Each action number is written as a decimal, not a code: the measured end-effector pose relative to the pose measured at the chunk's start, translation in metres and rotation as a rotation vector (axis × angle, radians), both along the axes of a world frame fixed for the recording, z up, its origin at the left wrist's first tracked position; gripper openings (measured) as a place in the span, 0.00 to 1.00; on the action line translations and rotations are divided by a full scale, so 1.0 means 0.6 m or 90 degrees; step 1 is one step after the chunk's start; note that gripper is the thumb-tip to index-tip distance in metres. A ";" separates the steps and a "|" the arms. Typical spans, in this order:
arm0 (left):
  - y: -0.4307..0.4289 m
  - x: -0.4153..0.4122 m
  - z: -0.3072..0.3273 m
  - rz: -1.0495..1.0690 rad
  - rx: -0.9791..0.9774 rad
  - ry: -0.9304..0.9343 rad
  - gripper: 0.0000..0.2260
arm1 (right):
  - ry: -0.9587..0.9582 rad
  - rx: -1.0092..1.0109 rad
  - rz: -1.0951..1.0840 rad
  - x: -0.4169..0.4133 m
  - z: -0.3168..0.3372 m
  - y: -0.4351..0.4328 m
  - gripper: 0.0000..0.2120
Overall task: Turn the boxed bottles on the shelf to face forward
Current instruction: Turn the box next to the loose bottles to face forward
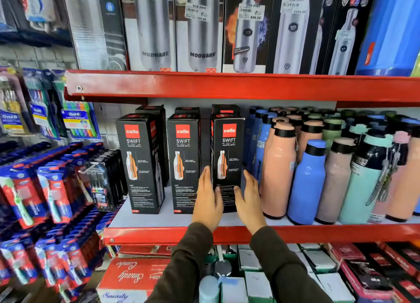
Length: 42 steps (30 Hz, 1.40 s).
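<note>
Three black Cello Swift bottle boxes stand in a front row on the middle shelf (pixel 159 220), with more boxes behind them. The left box (pixel 141 164) is angled a little, showing its right side. The middle box (pixel 183 164) shows its printed front. Both hands clasp the lower part of the right box (pixel 228 157), which stands upright with its front towards me. My left hand (pixel 208 202) presses its left side, thumb on the front. My right hand (pixel 248 200) presses its right side, thumb on the front.
Loose peach, blue and mint bottles (pixel 306 182) crowd the shelf right beside the right box. Taller steel-bottle boxes (pixel 200 29) fill the shelf above. Toothbrush packs (pixel 52 189) hang at the left. Red and white cartons (pixel 136 277) lie below the red shelf lip (pixel 295 234).
</note>
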State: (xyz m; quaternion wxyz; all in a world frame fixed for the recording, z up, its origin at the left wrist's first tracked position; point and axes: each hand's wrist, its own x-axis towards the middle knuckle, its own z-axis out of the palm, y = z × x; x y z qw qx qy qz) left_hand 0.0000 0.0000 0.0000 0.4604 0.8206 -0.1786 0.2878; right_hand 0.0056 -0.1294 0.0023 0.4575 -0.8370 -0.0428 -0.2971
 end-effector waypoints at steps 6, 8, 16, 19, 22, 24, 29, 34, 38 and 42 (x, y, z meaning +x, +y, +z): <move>-0.011 0.029 -0.006 0.016 -0.093 0.192 0.23 | 0.134 0.094 0.026 0.025 -0.010 -0.008 0.20; -0.011 0.035 -0.009 0.022 -0.106 0.205 0.22 | 0.129 0.109 0.023 0.029 -0.013 -0.009 0.18; -0.016 0.045 -0.019 0.002 -0.172 0.203 0.21 | 0.080 0.175 -0.001 0.029 -0.028 -0.019 0.17; -0.017 0.045 -0.015 -0.022 -0.210 0.185 0.20 | 0.046 0.185 0.003 0.021 -0.029 -0.022 0.16; -0.020 0.040 -0.007 -0.021 -0.247 0.161 0.20 | 0.005 0.175 0.032 0.010 -0.020 -0.019 0.15; -0.021 0.036 -0.002 -0.023 -0.274 0.145 0.19 | 0.000 0.156 0.052 0.002 -0.015 -0.018 0.21; -0.024 0.022 0.004 -0.064 -0.402 0.158 0.15 | -0.012 0.119 0.057 -0.009 -0.008 -0.021 0.29; -0.032 0.009 -0.006 -0.074 -0.426 0.161 0.14 | -0.027 0.139 0.036 -0.004 -0.006 -0.024 0.33; -0.032 0.008 -0.007 -0.047 -0.338 0.110 0.16 | -0.017 0.133 0.022 -0.004 0.001 -0.038 0.33; -0.029 0.026 0.002 -0.010 -0.216 0.096 0.21 | -0.007 0.144 0.046 -0.003 0.006 -0.052 0.35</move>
